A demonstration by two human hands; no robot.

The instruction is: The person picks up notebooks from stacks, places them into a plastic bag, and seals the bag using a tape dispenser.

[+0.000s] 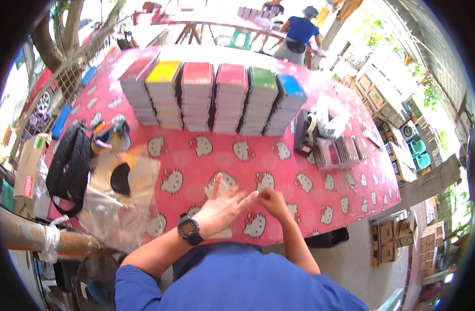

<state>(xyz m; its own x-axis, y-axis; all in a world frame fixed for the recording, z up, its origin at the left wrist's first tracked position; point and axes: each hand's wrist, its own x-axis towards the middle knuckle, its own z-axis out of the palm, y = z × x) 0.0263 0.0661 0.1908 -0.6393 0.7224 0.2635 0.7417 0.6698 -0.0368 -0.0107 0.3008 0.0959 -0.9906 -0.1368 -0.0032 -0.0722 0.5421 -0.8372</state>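
Note:
My left hand [223,208], with a dark digital watch [189,229] on its wrist, is low over the table's near middle. Its fingers are stretched out and spread. Under them lies a piece of clear plastic [228,181], partly hidden by the hand. Close to the left fingertips, my right hand [273,202] has its fingers curled together in a pinch. Whatever it may hold is too small to make out. Both hands are above a pink tablecloth [310,207] printed with white cat faces.
Several tall stacks of notebooks [197,98] with coloured covers stand beyond my hands. A tape dispenser [304,132] and small plastic-wrapped packs [337,153] sit at right. Clear plastic bags [113,220] and a black backpack [69,168] lie at left. Another person [299,33] stands far off.

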